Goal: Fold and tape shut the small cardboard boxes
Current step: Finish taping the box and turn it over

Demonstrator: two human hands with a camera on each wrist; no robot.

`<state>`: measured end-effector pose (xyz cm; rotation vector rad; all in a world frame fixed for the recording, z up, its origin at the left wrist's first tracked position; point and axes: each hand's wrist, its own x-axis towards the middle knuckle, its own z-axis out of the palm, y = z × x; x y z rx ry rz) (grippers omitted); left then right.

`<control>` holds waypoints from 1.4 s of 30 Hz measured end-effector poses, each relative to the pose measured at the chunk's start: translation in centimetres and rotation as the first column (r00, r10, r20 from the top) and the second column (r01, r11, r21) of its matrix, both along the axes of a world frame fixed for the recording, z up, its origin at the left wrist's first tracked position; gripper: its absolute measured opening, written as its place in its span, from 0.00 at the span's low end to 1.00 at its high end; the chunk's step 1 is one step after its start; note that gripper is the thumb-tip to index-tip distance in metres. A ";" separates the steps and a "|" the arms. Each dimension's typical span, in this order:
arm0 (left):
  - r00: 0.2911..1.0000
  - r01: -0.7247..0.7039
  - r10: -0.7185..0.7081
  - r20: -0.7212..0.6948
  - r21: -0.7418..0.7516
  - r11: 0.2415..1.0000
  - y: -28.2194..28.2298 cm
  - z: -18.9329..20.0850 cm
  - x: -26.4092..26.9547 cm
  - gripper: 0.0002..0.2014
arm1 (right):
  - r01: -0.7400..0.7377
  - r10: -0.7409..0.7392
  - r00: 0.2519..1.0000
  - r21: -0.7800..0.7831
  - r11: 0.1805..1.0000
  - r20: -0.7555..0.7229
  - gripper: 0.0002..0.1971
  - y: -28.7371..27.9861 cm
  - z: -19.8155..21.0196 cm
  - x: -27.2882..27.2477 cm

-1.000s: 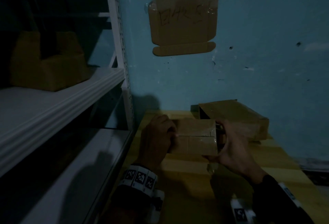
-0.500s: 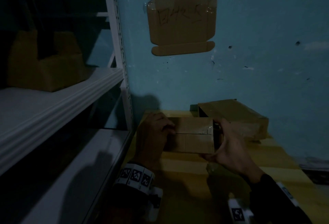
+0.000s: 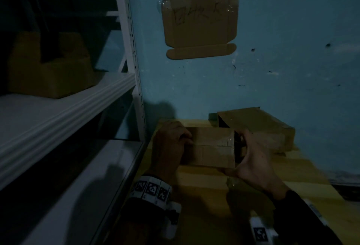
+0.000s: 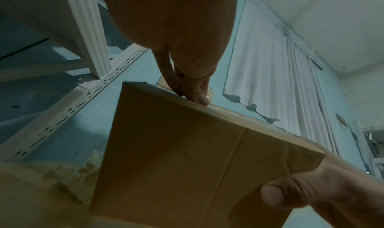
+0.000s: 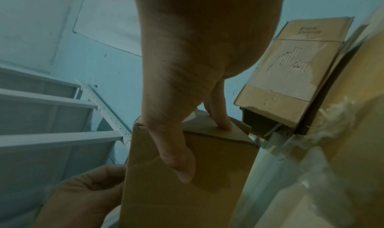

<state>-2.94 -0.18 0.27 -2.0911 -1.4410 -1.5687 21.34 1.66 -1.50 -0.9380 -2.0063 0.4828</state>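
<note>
A small brown cardboard box (image 3: 212, 147) is held just above the wooden table (image 3: 204, 188), its top flaps folded shut with a seam across the middle. My left hand (image 3: 171, 147) grips the box's left end, its fingertips (image 4: 195, 93) curled over the top edge. My right hand (image 3: 251, 157) grips the right end, with the thumb (image 5: 176, 157) on the box (image 5: 187, 174) and the fingers (image 5: 220, 119) on the end flap. A glossy tape strip (image 3: 226, 143) shows near the right of the seam.
A larger cardboard box (image 3: 259, 126) lies behind, against the blue wall. A white metal shelf unit (image 3: 132, 69) stands close on the left, with a box (image 3: 48, 65) on it. Crumpled clear tape (image 5: 324, 133) shows beside my right hand.
The box has shifted slightly left and levelled out between my hands. Both hands keep their hold.
</note>
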 end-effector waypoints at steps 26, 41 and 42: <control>0.997 0.034 -0.033 -0.065 0.002 0.999 1.1 -0.4 0.3 0.08 | 0.035 -0.036 0.999 -0.102 0.994 -0.012 0.55 -0.3 -0.5 0.0; 0.927 -0.115 0.050 -0.372 -0.156 0.981 -0.7 1.0 0.9 0.12 | -0.003 -0.009 0.997 -0.144 0.990 -0.083 0.53 -0.3 -0.6 -0.2; 0.915 -0.134 0.069 -0.397 -0.141 0.981 -0.9 1.2 1.1 0.12 | 0.012 -0.022 0.997 -0.136 0.991 -0.070 0.54 -0.2 -0.6 -0.2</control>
